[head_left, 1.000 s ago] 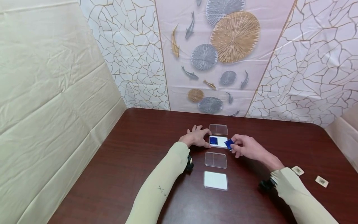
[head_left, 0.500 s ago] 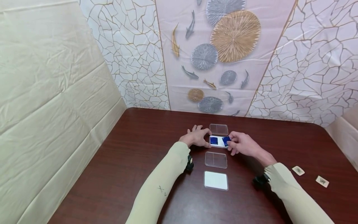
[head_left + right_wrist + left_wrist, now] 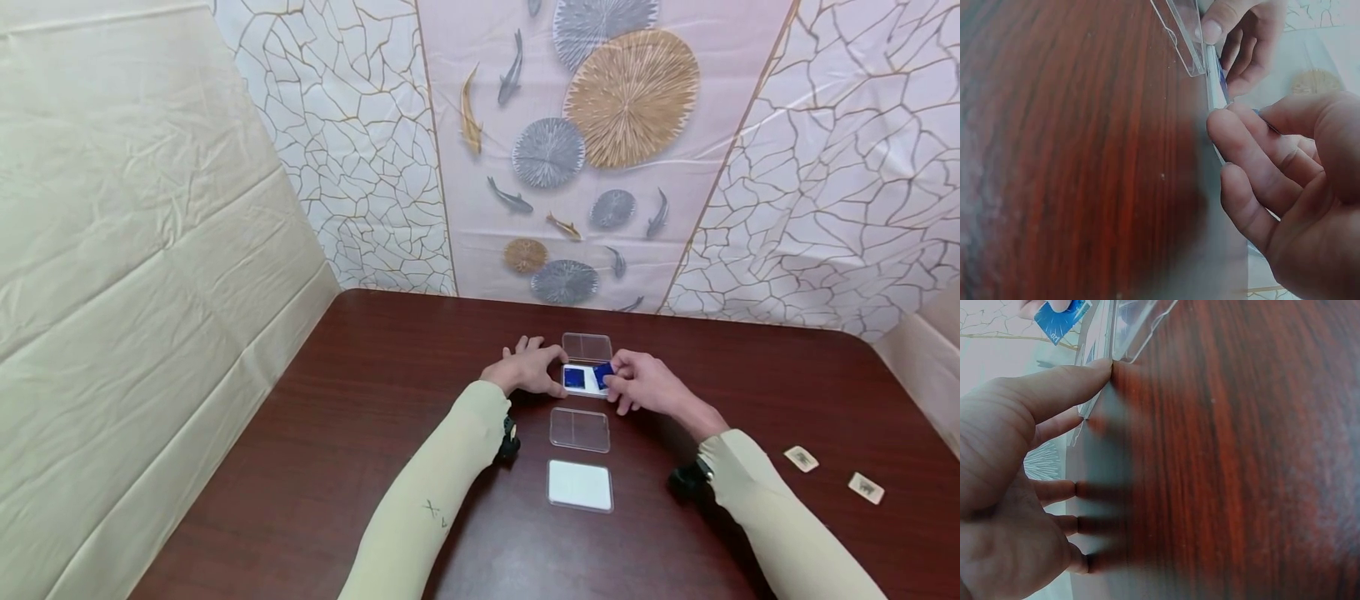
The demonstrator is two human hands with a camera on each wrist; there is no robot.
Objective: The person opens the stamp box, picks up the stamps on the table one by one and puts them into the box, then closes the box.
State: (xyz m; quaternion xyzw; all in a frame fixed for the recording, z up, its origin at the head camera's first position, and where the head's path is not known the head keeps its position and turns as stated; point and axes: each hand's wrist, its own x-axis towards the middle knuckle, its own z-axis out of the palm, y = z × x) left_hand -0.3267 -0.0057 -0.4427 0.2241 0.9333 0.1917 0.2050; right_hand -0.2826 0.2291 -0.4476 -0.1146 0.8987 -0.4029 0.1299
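In the head view a shallow clear case with a white base (image 3: 589, 381) lies toward the back of the table. My left hand (image 3: 525, 370) holds its left end between thumb and index finger, the other fingertips resting on the table. A small blue square card (image 3: 574, 378) lies on the left half of the white base. Over the right half, my right hand (image 3: 647, 385) pinches a second blue card (image 3: 602, 375), tilted against the base. White print shows on this held card (image 3: 1061, 322) in the left wrist view. In the right wrist view, the right fingertips are right at the case's edge.
One clear lid (image 3: 587, 347) lies behind the case, another clear lid (image 3: 580, 429) in front. Nearer stands a second white-based case (image 3: 580, 485). Two small cream tiles with dark pictures, one left (image 3: 802, 459) and one right (image 3: 866, 488), lie beside the right forearm.
My right hand has moved left with its blue card, from the case's right edge to over the right half of the white base. The left hand stays in place.
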